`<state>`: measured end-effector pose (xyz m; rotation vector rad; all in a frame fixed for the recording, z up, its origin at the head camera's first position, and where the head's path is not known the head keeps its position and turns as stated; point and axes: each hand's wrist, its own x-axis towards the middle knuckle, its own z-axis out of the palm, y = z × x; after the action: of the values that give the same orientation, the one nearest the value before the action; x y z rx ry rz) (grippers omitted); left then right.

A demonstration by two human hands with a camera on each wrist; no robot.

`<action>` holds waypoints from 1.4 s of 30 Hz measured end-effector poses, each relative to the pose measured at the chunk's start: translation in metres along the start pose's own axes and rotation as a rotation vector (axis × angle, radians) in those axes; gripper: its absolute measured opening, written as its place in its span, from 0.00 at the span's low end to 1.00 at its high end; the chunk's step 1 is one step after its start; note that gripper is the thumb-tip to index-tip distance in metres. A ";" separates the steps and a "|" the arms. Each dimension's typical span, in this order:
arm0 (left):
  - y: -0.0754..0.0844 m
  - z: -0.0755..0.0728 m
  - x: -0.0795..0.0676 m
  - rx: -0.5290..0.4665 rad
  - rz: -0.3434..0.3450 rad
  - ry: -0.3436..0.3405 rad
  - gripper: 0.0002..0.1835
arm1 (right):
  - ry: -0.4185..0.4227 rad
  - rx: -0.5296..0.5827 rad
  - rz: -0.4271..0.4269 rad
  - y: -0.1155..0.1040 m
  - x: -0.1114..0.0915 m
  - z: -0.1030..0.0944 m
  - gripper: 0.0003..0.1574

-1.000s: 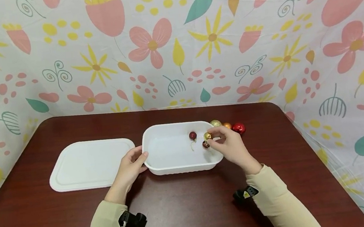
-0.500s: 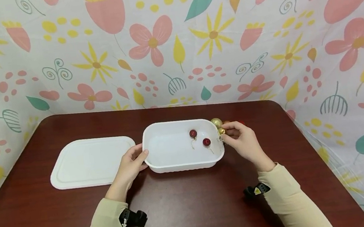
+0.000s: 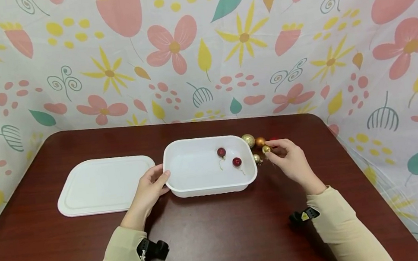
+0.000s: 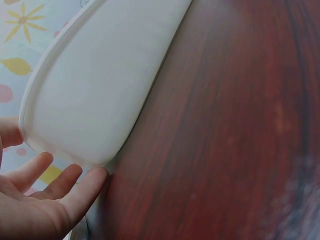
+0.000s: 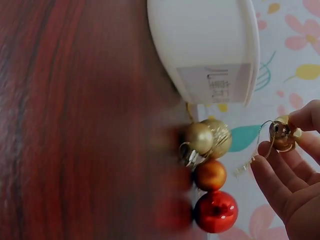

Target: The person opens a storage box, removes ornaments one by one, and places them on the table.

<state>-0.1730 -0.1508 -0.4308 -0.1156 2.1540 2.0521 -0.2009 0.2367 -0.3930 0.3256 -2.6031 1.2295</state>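
A white plastic box [image 3: 194,167] stands on the table, two small dark red baubles [image 3: 237,162] with gold strings inside it at the right. My left hand [image 3: 148,192] grips the box's left end, thumb at the rim. Just right of the box, my right hand [image 3: 293,161] pinches a small shiny gold bauble [image 5: 282,136] between thumb and fingers, its string hanging loose. Below that hand in the right wrist view are gold baubles [image 5: 200,138], an orange bauble [image 5: 210,175] and a larger red bauble [image 5: 216,211], partly hidden by the hand in the head view.
A white lid [image 3: 104,187] lies flat left of the box, its right edge close to my left hand. The dark wood table [image 3: 218,238] ends at a flower-printed cloth [image 3: 179,77] behind. A printed label [image 5: 215,82] is on the box's end wall.
My right hand has moved right, from over the box to outside it, with the gold bauble still in its fingers. The left hand and box have stayed in place.
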 end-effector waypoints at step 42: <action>0.000 0.001 -0.002 0.018 -0.001 0.002 0.27 | -0.216 -0.336 0.058 0.034 0.021 0.013 0.13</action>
<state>-0.1707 -0.1503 -0.4302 -0.1170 2.1726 2.0320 -0.2329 0.2456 -0.4192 0.3339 -2.9603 0.7870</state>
